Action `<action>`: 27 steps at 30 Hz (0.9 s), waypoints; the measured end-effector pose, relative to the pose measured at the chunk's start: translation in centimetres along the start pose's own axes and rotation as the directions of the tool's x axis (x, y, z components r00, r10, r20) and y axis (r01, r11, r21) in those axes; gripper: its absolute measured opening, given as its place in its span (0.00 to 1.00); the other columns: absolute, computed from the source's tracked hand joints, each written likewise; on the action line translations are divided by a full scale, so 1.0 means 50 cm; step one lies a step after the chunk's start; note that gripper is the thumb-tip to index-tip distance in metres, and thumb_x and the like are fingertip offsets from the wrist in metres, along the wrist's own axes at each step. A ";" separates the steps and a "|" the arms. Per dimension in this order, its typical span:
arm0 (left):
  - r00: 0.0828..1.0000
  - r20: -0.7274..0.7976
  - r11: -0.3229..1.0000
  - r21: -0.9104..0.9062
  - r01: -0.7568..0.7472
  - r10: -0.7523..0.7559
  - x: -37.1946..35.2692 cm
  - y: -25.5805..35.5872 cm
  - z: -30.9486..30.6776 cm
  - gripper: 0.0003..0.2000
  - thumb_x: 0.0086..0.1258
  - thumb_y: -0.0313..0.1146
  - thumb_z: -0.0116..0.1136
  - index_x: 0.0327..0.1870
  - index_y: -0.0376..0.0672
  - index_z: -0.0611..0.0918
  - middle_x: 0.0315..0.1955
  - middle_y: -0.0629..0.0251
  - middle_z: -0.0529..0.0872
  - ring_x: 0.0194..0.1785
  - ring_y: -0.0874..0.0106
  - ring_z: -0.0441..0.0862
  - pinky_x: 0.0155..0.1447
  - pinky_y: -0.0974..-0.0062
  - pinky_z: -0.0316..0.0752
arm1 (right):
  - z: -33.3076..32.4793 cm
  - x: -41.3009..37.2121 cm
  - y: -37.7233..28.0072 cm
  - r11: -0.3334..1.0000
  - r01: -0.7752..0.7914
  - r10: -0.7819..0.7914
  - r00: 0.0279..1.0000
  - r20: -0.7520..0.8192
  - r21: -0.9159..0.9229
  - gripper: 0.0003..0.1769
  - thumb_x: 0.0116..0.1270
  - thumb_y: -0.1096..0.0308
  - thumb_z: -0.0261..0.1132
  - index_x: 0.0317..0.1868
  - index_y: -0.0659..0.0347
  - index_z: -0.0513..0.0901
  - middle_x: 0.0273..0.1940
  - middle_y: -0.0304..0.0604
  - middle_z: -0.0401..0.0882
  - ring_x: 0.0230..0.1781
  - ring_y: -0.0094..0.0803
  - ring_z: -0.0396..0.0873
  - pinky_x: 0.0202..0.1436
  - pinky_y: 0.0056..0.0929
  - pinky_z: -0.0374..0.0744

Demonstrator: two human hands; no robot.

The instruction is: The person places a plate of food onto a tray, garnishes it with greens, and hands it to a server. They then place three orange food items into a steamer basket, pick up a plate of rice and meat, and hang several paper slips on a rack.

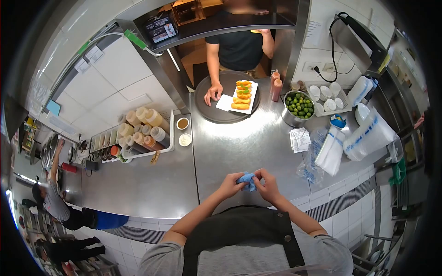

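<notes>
Between my two hands, just over the near edge of the steel counter (pixel 248 152), is a crumpled blue cloth (pixel 248 180). My left hand (pixel 231 185) is closed on its left side. Fingers of my right hand (pixel 267 185) pinch its right side. Farther off, a round dark tray (pixel 209 112) carries a white rectangular plate (pixel 249 108) of golden fried rolls (pixel 242 95) with a green garnish. A white paper (pixel 224 103) lies beside the plate. Another person's hand (pixel 213 93) rests on the tray from beyond the pass window.
Sauce bottles (pixel 149 122) fill a white basket on the left, near two small sauce cups (pixel 183 123). To the right stand a bucket of green limes (pixel 299 106), paper slips (pixel 300 140) and plastic bags (pixel 329 149). Two co-workers (pixel 60 204) are at far left.
</notes>
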State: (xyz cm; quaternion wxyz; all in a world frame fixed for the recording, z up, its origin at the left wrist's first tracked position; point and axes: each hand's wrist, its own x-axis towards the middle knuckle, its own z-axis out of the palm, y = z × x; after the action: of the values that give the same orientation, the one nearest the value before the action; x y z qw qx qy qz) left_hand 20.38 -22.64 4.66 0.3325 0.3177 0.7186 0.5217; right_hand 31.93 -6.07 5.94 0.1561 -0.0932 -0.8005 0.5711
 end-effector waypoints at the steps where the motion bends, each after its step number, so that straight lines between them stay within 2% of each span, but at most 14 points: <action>1: 1.000 0.010 1.000 0.010 0.007 -0.007 -0.008 -0.004 -0.006 0.05 0.65 0.23 0.64 0.39 0.34 0.83 0.27 0.64 0.85 0.29 0.76 0.81 0.37 0.75 0.76 | 0.004 0.001 0.000 1.000 -0.015 0.015 1.000 0.025 0.008 0.05 0.65 0.75 0.67 0.40 0.64 0.80 0.31 0.46 0.81 0.34 0.38 0.80 0.40 0.36 0.78; 3: 0.999 0.031 0.999 0.031 0.020 -0.021 -0.026 -0.014 -0.018 0.06 0.64 0.21 0.63 0.41 0.34 0.82 0.27 0.64 0.85 0.30 0.77 0.82 0.39 0.75 0.78 | 0.011 0.002 0.001 0.992 0.091 -0.084 0.993 0.080 -0.092 0.06 0.63 0.74 0.68 0.39 0.63 0.80 0.30 0.45 0.80 0.33 0.40 0.80 0.41 0.37 0.77; 6: 1.000 -0.009 1.000 0.012 0.024 -0.024 -0.041 -0.031 -0.031 0.09 0.61 0.22 0.65 0.39 0.35 0.78 0.29 0.60 0.86 0.31 0.69 0.85 0.39 0.72 0.78 | 0.013 0.005 0.004 0.953 0.242 -0.201 0.956 0.214 -0.184 0.09 0.60 0.71 0.72 0.37 0.60 0.79 0.34 0.45 0.80 0.36 0.42 0.79 0.44 0.39 0.76; 9: 0.994 -0.067 0.913 0.406 -0.047 0.081 -0.036 -0.092 -0.037 0.14 0.58 0.24 0.68 0.42 0.38 0.75 0.33 0.54 0.87 0.36 0.58 0.86 0.41 0.66 0.79 | 0.014 0.017 -0.012 0.895 0.367 -0.256 0.889 0.379 -0.255 0.13 0.56 0.67 0.76 0.36 0.57 0.78 0.42 0.44 0.78 0.43 0.44 0.77 0.48 0.42 0.75; 12: 1.000 -0.008 0.917 0.398 -0.014 0.018 -0.042 -0.123 -0.042 0.22 0.55 0.28 0.73 0.49 0.40 0.74 0.33 0.52 0.86 0.39 0.49 0.84 0.43 0.60 0.79 | 0.043 0.023 0.010 0.876 0.414 -0.266 0.843 0.467 -0.249 0.17 0.53 0.64 0.78 0.37 0.55 0.78 0.51 0.45 0.76 0.51 0.45 0.75 0.52 0.44 0.74; 15: 0.970 0.071 0.868 0.466 0.174 -0.233 -0.033 -0.062 -0.061 0.27 0.54 0.31 0.74 0.52 0.41 0.71 0.38 0.48 0.86 0.49 0.45 0.84 0.49 0.52 0.78 | 0.084 0.018 0.052 0.843 0.443 -0.271 0.840 0.470 -0.305 0.20 0.53 0.64 0.77 0.45 0.53 0.79 0.58 0.45 0.74 0.57 0.46 0.74 0.57 0.45 0.73; 18: 0.984 0.056 0.796 0.597 0.101 -0.167 -0.026 -0.091 -0.075 0.28 0.54 0.33 0.75 0.53 0.41 0.72 0.41 0.47 0.86 0.51 0.46 0.83 0.51 0.52 0.77 | 0.123 0.004 0.112 0.804 0.462 -0.258 0.838 0.480 -0.374 0.22 0.53 0.66 0.77 0.48 0.52 0.81 0.61 0.43 0.74 0.59 0.45 0.73 0.58 0.47 0.72; 21: 0.976 0.089 0.767 0.634 0.099 -0.200 -0.027 -0.086 -0.077 0.27 0.55 0.36 0.76 0.52 0.40 0.74 0.44 0.47 0.86 0.53 0.47 0.82 0.53 0.52 0.77 | 0.136 -0.005 0.145 0.801 0.451 -0.224 0.836 0.501 -0.394 0.23 0.50 0.69 0.75 0.48 0.51 0.81 0.63 0.42 0.73 0.61 0.44 0.72 0.58 0.47 0.72; 24: 0.982 0.139 0.770 0.638 0.008 -0.126 -0.033 -0.110 -0.055 0.23 0.57 0.36 0.75 0.50 0.40 0.76 0.37 0.53 0.85 0.46 0.53 0.84 0.48 0.56 0.76 | 0.115 0.000 0.181 0.822 0.448 -0.200 0.806 0.557 -0.352 0.21 0.47 0.72 0.73 0.45 0.51 0.82 0.61 0.40 0.74 0.61 0.45 0.72 0.59 0.46 0.72; 26: 0.949 0.202 0.789 0.611 0.071 -0.242 -0.033 -0.079 -0.049 0.23 0.58 0.37 0.74 0.50 0.41 0.76 0.43 0.51 0.86 0.50 0.50 0.83 0.51 0.54 0.76 | 0.090 0.009 0.217 0.820 0.487 -0.223 0.755 0.617 -0.300 0.19 0.46 0.74 0.72 0.41 0.51 0.82 0.58 0.39 0.75 0.60 0.45 0.72 0.59 0.45 0.72; 27: 0.925 0.234 0.793 0.600 0.104 -0.298 -0.036 -0.067 -0.050 0.22 0.58 0.37 0.74 0.49 0.41 0.76 0.46 0.50 0.86 0.52 0.48 0.82 0.52 0.54 0.77 | 0.073 0.013 0.231 0.826 0.492 -0.259 0.764 0.591 -0.275 0.16 0.43 0.76 0.71 0.36 0.52 0.81 0.53 0.40 0.77 0.56 0.45 0.74 0.55 0.43 0.73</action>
State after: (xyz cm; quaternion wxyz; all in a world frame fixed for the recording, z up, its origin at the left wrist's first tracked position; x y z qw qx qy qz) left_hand 19.01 -26.31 2.29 0.3854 0.4033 0.8096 0.1825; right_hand 29.69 -5.30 -5.98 0.0200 0.2031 -0.9156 0.3464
